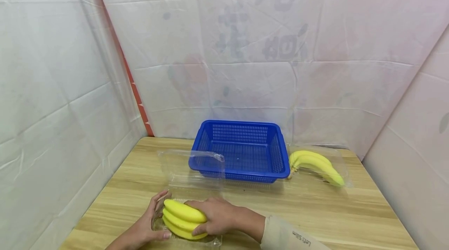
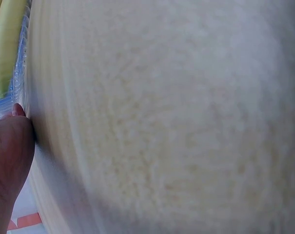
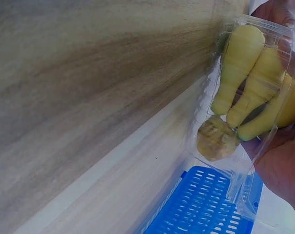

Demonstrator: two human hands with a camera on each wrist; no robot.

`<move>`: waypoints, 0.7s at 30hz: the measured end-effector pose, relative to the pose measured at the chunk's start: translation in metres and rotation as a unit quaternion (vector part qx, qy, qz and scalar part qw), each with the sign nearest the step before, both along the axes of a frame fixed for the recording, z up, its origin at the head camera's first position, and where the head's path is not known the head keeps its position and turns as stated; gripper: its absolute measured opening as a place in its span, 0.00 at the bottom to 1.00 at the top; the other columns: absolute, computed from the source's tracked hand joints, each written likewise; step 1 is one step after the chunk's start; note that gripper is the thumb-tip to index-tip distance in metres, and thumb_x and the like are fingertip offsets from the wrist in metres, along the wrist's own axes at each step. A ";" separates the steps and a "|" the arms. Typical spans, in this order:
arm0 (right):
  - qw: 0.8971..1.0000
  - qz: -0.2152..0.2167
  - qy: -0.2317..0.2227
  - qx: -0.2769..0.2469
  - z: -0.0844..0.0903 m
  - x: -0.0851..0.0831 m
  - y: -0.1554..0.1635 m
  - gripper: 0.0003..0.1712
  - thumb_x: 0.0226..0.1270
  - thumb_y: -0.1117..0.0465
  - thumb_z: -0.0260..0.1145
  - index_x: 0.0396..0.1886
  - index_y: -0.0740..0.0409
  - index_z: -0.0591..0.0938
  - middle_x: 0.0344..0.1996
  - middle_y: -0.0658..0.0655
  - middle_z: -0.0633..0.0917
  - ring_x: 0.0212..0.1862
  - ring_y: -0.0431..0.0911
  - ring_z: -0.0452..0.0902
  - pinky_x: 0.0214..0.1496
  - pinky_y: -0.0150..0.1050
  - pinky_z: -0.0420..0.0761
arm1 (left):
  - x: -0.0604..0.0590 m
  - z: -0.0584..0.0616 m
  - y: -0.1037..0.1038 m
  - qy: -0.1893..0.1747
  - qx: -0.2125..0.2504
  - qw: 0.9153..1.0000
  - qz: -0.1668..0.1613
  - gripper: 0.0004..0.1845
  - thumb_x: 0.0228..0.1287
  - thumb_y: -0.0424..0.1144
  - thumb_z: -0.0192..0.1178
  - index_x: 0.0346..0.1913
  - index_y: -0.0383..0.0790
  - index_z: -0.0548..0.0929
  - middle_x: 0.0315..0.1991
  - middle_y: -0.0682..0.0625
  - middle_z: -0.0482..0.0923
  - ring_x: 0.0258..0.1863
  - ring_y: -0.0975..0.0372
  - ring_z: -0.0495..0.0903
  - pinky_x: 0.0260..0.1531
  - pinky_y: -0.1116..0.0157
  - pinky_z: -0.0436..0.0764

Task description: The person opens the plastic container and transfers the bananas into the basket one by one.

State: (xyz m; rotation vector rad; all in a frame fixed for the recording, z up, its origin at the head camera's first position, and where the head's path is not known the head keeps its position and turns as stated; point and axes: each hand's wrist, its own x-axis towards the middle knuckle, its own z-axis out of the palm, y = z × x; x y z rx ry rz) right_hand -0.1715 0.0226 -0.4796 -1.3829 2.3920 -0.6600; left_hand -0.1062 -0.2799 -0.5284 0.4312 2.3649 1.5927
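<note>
Near the table's front edge lies a bunch of yellow bananas in the tray of an open clear plastic clamshell, whose lid stands up behind it. My right hand grips the bunch from the right, fingers curled over it. On the tray's left side, my left hand holds the edge with the thumb at the front. A banana tip shows in the left wrist view; the rest of that view is blurred tabletop.
A blue plastic basket, with nothing in it, stands mid-table behind the clamshell. A second banana bunch lies in a clear container at the back right. White sheeting walls the wooden table on three sides.
</note>
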 end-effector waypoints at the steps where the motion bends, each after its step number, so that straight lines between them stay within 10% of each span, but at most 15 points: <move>1: 1.000 0.000 0.006 0.000 0.000 0.000 0.001 0.40 0.70 0.41 0.74 0.79 0.29 0.69 0.28 0.35 0.76 0.26 0.30 0.69 0.29 0.27 0.72 | 0.000 0.000 0.000 0.001 -0.003 1.000 0.000 0.60 0.66 0.37 0.73 0.86 0.50 0.38 0.86 0.27 0.40 0.83 0.56 0.59 0.64 0.72 0.72; 6: 0.999 -0.007 0.031 -0.009 0.003 0.000 0.004 0.45 0.69 0.38 0.73 0.82 0.31 0.65 0.30 0.34 0.77 0.27 0.30 0.68 0.30 0.26 0.71 | 0.001 0.002 -0.001 -0.006 -0.008 1.000 0.004 0.60 0.65 0.37 0.73 0.86 0.49 0.38 0.86 0.26 0.40 0.71 0.89 0.56 0.64 0.73 0.72; 13: 0.997 -0.005 0.041 -0.061 0.017 -0.003 0.012 0.45 0.71 0.39 0.72 0.83 0.31 0.63 0.27 0.35 0.76 0.26 0.28 0.67 0.31 0.25 0.71 | 0.001 0.004 0.001 -0.016 -0.019 1.000 0.008 0.59 0.65 0.37 0.73 0.83 0.42 0.38 0.84 0.25 0.48 0.73 0.48 0.69 0.68 0.41 0.73; 17: 0.994 -0.009 0.039 -0.099 0.028 -0.007 0.020 0.46 0.73 0.40 0.71 0.84 0.34 0.62 0.31 0.37 0.79 0.29 0.28 0.70 0.33 0.24 0.74 | 0.001 0.003 0.001 -0.011 -0.020 1.000 0.015 0.60 0.62 0.35 0.74 0.84 0.44 0.40 0.85 0.26 0.47 0.76 0.59 0.66 0.67 0.58 0.75; 21: 0.991 -0.040 0.036 -0.123 0.040 -0.009 0.028 0.46 0.71 0.39 0.73 0.84 0.35 0.64 0.33 0.39 0.81 0.31 0.29 0.72 0.34 0.26 0.75 | 0.001 0.003 0.001 -0.013 -0.021 1.000 0.015 0.59 0.64 0.36 0.73 0.84 0.47 0.39 0.85 0.25 0.46 0.83 0.43 0.56 0.66 0.60 0.75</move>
